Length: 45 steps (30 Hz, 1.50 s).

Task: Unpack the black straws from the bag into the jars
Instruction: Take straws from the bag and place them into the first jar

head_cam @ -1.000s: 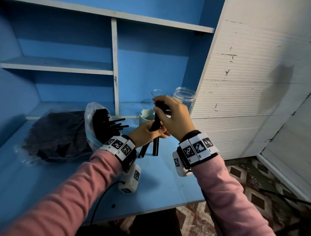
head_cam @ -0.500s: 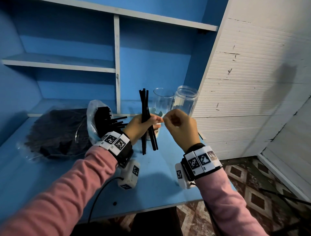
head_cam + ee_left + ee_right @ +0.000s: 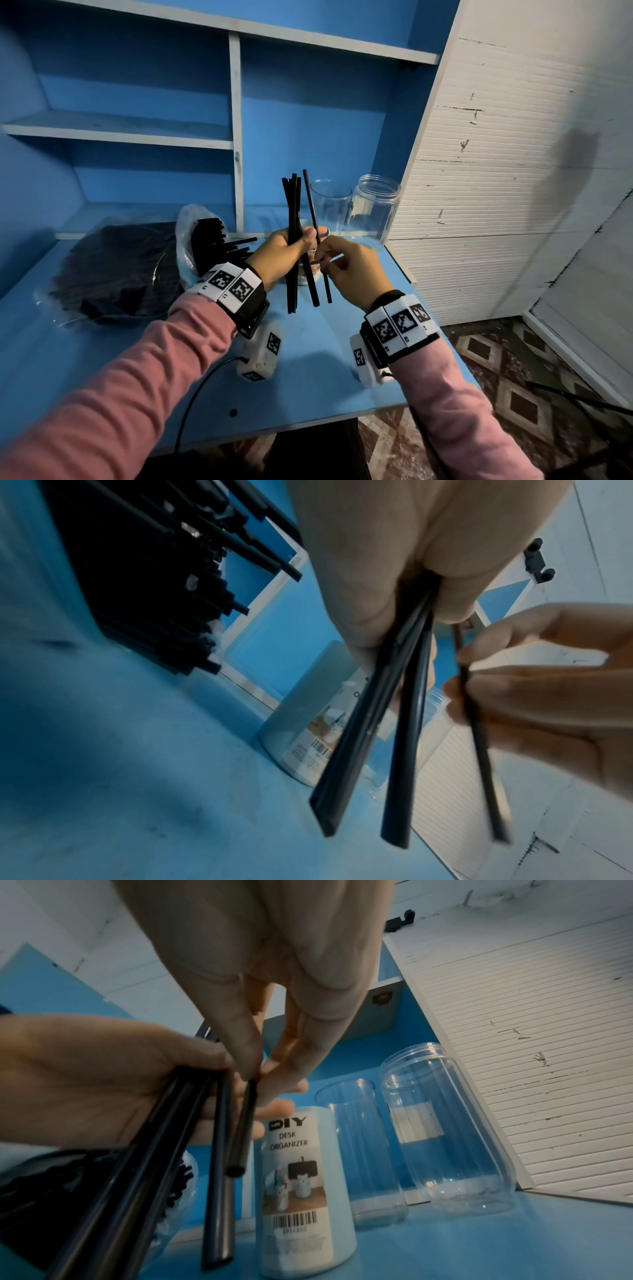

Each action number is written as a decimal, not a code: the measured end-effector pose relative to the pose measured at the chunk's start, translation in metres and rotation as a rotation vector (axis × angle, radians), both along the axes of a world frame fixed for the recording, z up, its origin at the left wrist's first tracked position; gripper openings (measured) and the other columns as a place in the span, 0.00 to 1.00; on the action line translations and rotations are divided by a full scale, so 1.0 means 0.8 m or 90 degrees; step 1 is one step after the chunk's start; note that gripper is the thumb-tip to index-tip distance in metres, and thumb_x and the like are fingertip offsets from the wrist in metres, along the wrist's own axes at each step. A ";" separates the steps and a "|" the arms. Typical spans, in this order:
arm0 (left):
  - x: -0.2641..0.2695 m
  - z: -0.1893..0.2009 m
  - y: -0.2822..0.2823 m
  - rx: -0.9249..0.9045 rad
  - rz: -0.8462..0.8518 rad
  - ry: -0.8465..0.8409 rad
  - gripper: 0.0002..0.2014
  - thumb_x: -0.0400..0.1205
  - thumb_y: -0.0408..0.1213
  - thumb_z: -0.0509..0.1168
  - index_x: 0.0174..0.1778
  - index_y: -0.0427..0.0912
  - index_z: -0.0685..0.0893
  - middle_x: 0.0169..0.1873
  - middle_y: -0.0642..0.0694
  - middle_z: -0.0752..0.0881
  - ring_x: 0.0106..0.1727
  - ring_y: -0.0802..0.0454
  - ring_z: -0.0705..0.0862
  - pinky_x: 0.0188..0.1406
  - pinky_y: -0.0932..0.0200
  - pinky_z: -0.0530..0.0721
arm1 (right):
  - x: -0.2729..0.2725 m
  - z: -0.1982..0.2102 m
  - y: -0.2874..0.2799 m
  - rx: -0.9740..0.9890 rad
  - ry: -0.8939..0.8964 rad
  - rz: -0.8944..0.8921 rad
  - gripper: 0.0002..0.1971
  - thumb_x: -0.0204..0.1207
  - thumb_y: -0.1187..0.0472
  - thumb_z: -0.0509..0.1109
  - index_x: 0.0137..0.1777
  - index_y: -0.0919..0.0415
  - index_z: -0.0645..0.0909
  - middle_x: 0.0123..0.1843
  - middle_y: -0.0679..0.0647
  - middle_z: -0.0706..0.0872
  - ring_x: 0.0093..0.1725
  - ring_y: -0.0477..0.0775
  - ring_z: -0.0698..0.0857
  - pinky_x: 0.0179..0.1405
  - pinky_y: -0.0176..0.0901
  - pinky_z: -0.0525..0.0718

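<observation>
Nearest me, the right hand (image 3: pixel 356 270) pinches a single straw (image 3: pixel 317 236) between thumb and fingertips, held nearly upright. Just beside it the left hand (image 3: pixel 282 257) grips the bundle of straws (image 3: pixel 293 240), also upright. Beyond both, right of the hands, stand the open jars (image 3: pixel 375 210), so the right hand is nearer them. The bag (image 3: pixel 197 240) lies behind the left wrist on the table (image 3: pixel 308 377)

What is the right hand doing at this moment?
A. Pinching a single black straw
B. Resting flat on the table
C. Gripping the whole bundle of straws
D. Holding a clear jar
A: the right hand pinches one black straw beside the bundle in the left hand.
</observation>
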<state>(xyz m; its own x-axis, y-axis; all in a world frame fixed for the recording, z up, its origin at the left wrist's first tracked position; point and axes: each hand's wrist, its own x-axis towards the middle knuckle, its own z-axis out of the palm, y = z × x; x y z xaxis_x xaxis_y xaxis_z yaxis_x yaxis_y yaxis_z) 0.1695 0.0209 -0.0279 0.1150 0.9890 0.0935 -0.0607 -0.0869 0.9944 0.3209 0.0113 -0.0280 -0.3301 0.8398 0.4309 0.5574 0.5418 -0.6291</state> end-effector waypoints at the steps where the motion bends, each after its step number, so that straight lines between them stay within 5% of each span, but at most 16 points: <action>1: -0.001 -0.001 0.000 -0.004 0.003 -0.013 0.17 0.87 0.42 0.58 0.67 0.38 0.82 0.49 0.44 0.89 0.45 0.48 0.88 0.50 0.53 0.88 | 0.002 0.003 0.002 -0.005 0.014 0.000 0.13 0.73 0.76 0.65 0.46 0.58 0.85 0.38 0.49 0.84 0.32 0.48 0.85 0.36 0.27 0.78; 5: -0.002 -0.001 0.003 0.037 0.047 -0.008 0.16 0.88 0.40 0.57 0.61 0.31 0.80 0.56 0.36 0.88 0.48 0.47 0.90 0.49 0.57 0.88 | 0.011 0.022 0.002 -0.007 0.122 0.006 0.17 0.75 0.75 0.62 0.52 0.55 0.85 0.39 0.51 0.88 0.40 0.59 0.87 0.45 0.51 0.87; 8: 0.002 0.003 0.003 0.089 0.059 -0.007 0.17 0.88 0.37 0.56 0.61 0.25 0.78 0.55 0.36 0.87 0.46 0.57 0.90 0.45 0.66 0.86 | 0.020 0.039 0.000 0.005 0.160 0.019 0.16 0.73 0.77 0.64 0.52 0.58 0.83 0.36 0.46 0.83 0.38 0.49 0.84 0.44 0.40 0.84; 12: 0.005 0.012 -0.001 0.136 0.021 0.033 0.13 0.88 0.40 0.55 0.63 0.41 0.80 0.60 0.42 0.86 0.56 0.59 0.87 0.58 0.67 0.82 | 0.028 0.052 0.001 0.047 0.161 -0.018 0.02 0.78 0.64 0.70 0.45 0.58 0.83 0.34 0.57 0.86 0.37 0.61 0.84 0.41 0.48 0.83; 16: 0.017 0.013 -0.004 0.139 -0.034 0.069 0.14 0.88 0.42 0.55 0.68 0.50 0.78 0.65 0.50 0.82 0.65 0.58 0.81 0.65 0.67 0.78 | 0.032 0.049 0.008 0.086 0.131 -0.088 0.13 0.82 0.57 0.66 0.38 0.62 0.79 0.29 0.51 0.83 0.30 0.53 0.81 0.32 0.38 0.77; 19: 0.029 0.007 -0.007 0.126 -0.051 0.078 0.16 0.88 0.37 0.54 0.71 0.44 0.75 0.60 0.52 0.82 0.60 0.65 0.81 0.57 0.75 0.79 | 0.029 0.034 0.015 0.023 0.048 -0.106 0.14 0.82 0.57 0.66 0.37 0.64 0.80 0.31 0.56 0.86 0.33 0.58 0.84 0.36 0.48 0.82; 22: 0.030 -0.003 -0.005 0.126 -0.049 0.095 0.18 0.88 0.39 0.56 0.74 0.44 0.75 0.58 0.51 0.85 0.59 0.67 0.82 0.64 0.70 0.77 | 0.024 0.018 0.017 -0.043 -0.030 -0.097 0.15 0.82 0.59 0.65 0.36 0.66 0.81 0.34 0.59 0.88 0.35 0.57 0.85 0.37 0.46 0.82; 26: 0.029 -0.004 0.000 0.112 -0.044 0.105 0.16 0.87 0.44 0.58 0.70 0.54 0.78 0.55 0.55 0.87 0.55 0.69 0.83 0.58 0.65 0.79 | 0.020 0.009 0.017 -0.081 -0.045 -0.076 0.11 0.82 0.63 0.64 0.38 0.65 0.80 0.35 0.60 0.88 0.37 0.58 0.86 0.41 0.45 0.82; 29: 0.034 0.001 0.000 0.125 -0.076 0.110 0.17 0.87 0.42 0.57 0.71 0.48 0.79 0.66 0.50 0.83 0.69 0.61 0.79 0.70 0.62 0.75 | 0.017 0.008 0.015 -0.091 -0.099 -0.048 0.08 0.79 0.67 0.62 0.40 0.62 0.81 0.39 0.62 0.88 0.42 0.62 0.85 0.47 0.51 0.83; 35: 0.031 -0.010 0.009 0.113 0.019 0.093 0.10 0.87 0.39 0.60 0.51 0.41 0.86 0.61 0.47 0.87 0.65 0.54 0.83 0.74 0.49 0.74 | 0.027 0.016 0.009 -0.103 -0.096 -0.078 0.11 0.78 0.68 0.62 0.46 0.66 0.87 0.39 0.58 0.91 0.42 0.56 0.88 0.51 0.49 0.85; 39: 0.034 -0.005 0.005 0.092 0.008 0.034 0.12 0.87 0.33 0.58 0.56 0.27 0.81 0.52 0.44 0.87 0.51 0.65 0.87 0.56 0.67 0.83 | 0.029 0.039 0.010 0.045 0.078 -0.158 0.09 0.77 0.68 0.64 0.51 0.62 0.85 0.42 0.56 0.89 0.40 0.56 0.88 0.45 0.44 0.85; 42: 0.040 -0.003 0.002 0.081 -0.061 0.033 0.10 0.88 0.31 0.54 0.55 0.30 0.79 0.50 0.40 0.85 0.46 0.62 0.89 0.44 0.70 0.83 | 0.020 0.055 0.007 0.102 0.202 -0.075 0.12 0.80 0.65 0.65 0.63 0.59 0.81 0.56 0.54 0.84 0.50 0.49 0.86 0.48 0.27 0.81; 45: 0.044 -0.005 0.001 0.068 -0.088 0.081 0.10 0.88 0.29 0.55 0.59 0.28 0.78 0.49 0.38 0.85 0.45 0.56 0.88 0.42 0.69 0.83 | 0.010 0.059 0.004 0.110 0.177 0.033 0.18 0.82 0.60 0.64 0.71 0.54 0.76 0.64 0.49 0.78 0.63 0.45 0.80 0.63 0.37 0.79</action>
